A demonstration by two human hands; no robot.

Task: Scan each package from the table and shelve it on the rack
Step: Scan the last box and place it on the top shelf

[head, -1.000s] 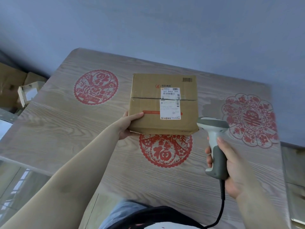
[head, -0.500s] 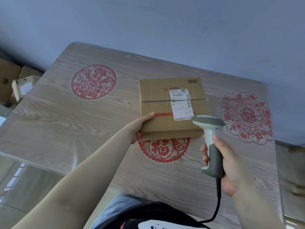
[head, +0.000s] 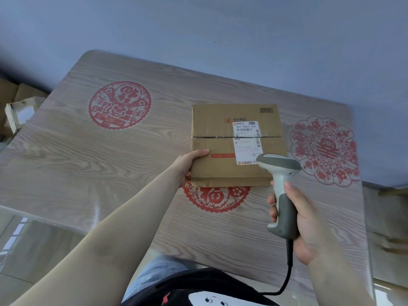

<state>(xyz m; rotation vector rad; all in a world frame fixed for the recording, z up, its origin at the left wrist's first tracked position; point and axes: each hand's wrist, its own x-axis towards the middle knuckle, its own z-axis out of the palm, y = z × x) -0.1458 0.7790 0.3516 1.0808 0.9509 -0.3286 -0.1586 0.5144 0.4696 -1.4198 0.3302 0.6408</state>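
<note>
Your left hand [head: 187, 165] grips the near-left edge of the flat, square cardboard package [head: 223, 138], thumb on top, over the wood-grain table [head: 92, 164]. Your right hand [head: 302, 219] wraps the grey-and-white pistol-shaped scanner [head: 281, 191], whose head covers the corner of the white shipping label [head: 246, 140]. Red paper-cut circles [head: 120, 104] mark the glossy tabletop; the package hides part of one.
</note>
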